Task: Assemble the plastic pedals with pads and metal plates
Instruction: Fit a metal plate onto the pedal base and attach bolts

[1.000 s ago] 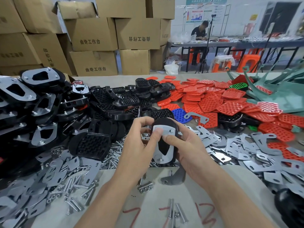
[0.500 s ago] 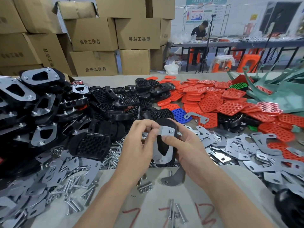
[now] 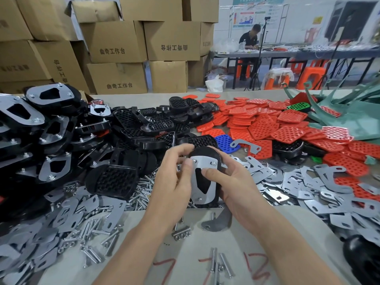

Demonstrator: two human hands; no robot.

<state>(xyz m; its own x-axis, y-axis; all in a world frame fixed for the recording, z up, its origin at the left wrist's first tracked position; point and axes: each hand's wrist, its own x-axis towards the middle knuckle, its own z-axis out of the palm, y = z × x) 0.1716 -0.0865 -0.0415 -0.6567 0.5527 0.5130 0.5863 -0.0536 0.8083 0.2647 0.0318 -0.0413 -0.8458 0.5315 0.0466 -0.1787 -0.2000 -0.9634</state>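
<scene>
A black plastic pedal (image 3: 205,152) is held upright above the table's middle, its underside toward me. A silver metal plate (image 3: 202,162) with a cut-out lies on it, three screw heads showing. My left hand (image 3: 174,182) grips the pedal's left edge, thumb at the plate's upper left screw. My right hand (image 3: 232,186) grips the right side, thumb pressing the plate below its upper right screw. Red perforated pads (image 3: 285,128) lie in a heap at the right. Loose metal plates (image 3: 308,182) spread below them.
Finished black pedals (image 3: 30,128) pile up at the left, bare black pedals (image 3: 148,124) behind the hands. Loose bolts (image 3: 92,229) and plates cover the near left; bolts (image 3: 220,264) and a curved bracket (image 3: 218,222) lie on the cardboard. Cartons (image 3: 115,42) stand behind. A person sits far back.
The plate's top lifted off the pedal half a second ago under my left fingers and now lies flat on it again. Both hands stayed in the same spot.
</scene>
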